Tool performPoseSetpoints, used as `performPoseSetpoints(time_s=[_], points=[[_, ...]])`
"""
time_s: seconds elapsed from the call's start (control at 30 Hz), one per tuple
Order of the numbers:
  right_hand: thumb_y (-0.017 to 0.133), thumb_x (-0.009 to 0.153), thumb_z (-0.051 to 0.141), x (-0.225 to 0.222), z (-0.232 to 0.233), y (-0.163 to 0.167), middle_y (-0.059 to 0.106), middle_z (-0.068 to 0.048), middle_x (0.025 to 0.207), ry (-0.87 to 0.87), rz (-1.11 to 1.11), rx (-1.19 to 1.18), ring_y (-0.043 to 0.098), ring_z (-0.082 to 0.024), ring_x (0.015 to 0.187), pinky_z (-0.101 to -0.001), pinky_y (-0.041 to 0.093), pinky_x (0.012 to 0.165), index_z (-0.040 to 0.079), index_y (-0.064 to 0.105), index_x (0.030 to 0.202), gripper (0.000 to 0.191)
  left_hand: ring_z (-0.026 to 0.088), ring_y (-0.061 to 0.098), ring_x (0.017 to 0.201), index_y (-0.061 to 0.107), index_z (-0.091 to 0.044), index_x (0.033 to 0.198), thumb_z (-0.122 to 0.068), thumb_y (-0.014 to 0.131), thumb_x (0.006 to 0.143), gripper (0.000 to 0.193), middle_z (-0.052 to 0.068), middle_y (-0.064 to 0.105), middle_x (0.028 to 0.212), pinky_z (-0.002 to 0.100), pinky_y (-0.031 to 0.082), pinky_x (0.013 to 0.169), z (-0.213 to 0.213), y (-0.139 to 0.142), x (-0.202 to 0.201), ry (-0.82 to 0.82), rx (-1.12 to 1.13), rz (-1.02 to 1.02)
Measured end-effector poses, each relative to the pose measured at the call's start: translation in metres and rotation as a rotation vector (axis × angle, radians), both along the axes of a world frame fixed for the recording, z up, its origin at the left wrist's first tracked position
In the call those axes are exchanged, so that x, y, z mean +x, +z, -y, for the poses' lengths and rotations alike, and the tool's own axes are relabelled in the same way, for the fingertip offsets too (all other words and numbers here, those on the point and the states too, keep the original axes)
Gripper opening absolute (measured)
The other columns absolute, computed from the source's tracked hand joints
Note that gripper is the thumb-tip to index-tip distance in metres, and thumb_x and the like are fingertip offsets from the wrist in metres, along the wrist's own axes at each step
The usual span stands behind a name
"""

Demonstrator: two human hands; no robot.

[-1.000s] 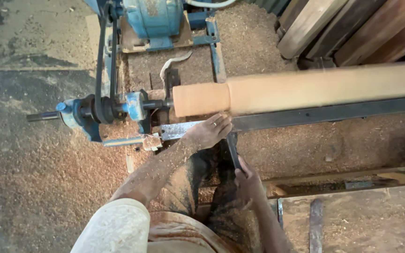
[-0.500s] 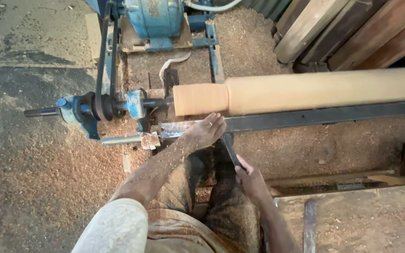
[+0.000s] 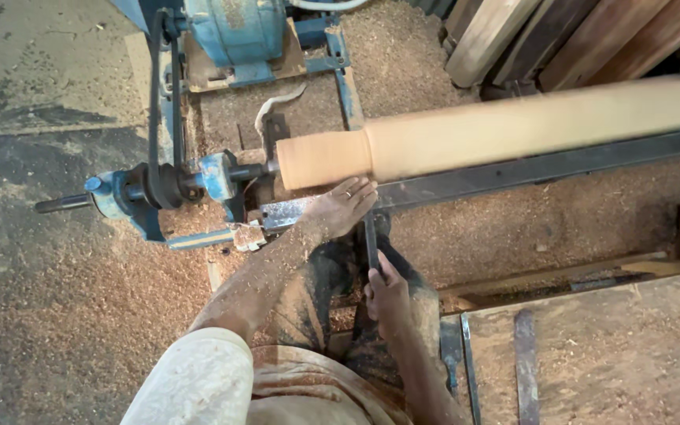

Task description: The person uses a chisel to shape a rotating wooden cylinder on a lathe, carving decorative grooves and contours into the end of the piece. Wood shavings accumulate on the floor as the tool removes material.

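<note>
A long pale wooden cylinder (image 3: pixel 513 126) lies across a blue lathe, blurred as if spinning, with a narrower turned section at its left end (image 3: pixel 320 159). My left hand (image 3: pixel 341 206) rests palm down on the dark steel tool rest (image 3: pixel 529 169) just below that section, pressing the blade of a long chisel (image 3: pixel 371 236). My right hand (image 3: pixel 387 291) is closed around the chisel's handle lower down, near my lap. Wood chips cover my left forearm.
The blue headstock with pulley and belt (image 3: pixel 163 185) stands to the left, a blue motor (image 3: pixel 238 31) behind it. Sawdust covers the floor. Wooden planks (image 3: pixel 560 31) lean at the top right. A dusty board with metal bars (image 3: pixel 584 354) lies at the lower right.
Both hands stay in about the same place on the rest and the chisel; the right hand has shifted slightly on the handle. The cylinder stays blurred.
</note>
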State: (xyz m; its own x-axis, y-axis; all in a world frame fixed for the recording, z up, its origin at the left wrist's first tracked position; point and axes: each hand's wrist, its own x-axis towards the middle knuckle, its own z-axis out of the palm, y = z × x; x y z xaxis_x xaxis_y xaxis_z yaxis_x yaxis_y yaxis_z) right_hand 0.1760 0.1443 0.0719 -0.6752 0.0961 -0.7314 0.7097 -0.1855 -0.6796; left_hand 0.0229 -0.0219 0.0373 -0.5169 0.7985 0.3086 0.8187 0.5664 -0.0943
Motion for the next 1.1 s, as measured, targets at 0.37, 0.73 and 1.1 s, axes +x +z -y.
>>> performPoseSetpoints(time_s=[0.37, 0.73, 1.1], points=[[0.052, 0.102, 0.013, 0.006, 0.016, -0.010, 0.045, 0.001, 0.059, -0.060, -0.121, -0.051, 0.037, -0.008, 0.040, -0.0268, 0.029, 0.033, 0.020, 0.049, 0.155, 0.053, 0.034, 0.047, 0.144, 0.047, 0.006, 0.148, -0.019, 0.047, 0.100, 0.054, 0.020, 0.050, 0.154, 0.047, 0.029, 0.126, -0.002, 0.008, -0.002, -0.017, 0.039, -0.072], [0.054, 0.100, 0.018, 0.007, 0.013, 0.019, 0.044, 0.002, 0.059, 0.214, 0.039, 0.100, 0.036, -0.009, 0.042, -0.0265, 0.030, 0.038, 0.029, 0.051, 0.153, 0.054, 0.035, 0.053, 0.138, 0.053, 0.005, 0.141, -0.025, 0.054, 0.098, 0.052, 0.021, 0.059, 0.143, 0.048, 0.026, 0.126, 0.043, 0.008, 0.018, -0.011, -0.097, -0.233], [0.059, 0.099, 0.023, -0.029, -0.040, -0.009, 0.048, 0.006, 0.058, 0.459, 0.021, 0.214, 0.037, -0.007, 0.045, -0.0246, 0.031, 0.041, 0.028, 0.054, 0.152, 0.053, 0.039, 0.058, 0.134, 0.056, 0.008, 0.134, -0.027, 0.059, 0.104, 0.046, 0.023, 0.065, 0.135, 0.051, 0.035, 0.123, 0.049, -0.013, 0.012, 0.022, -0.092, -0.302]])
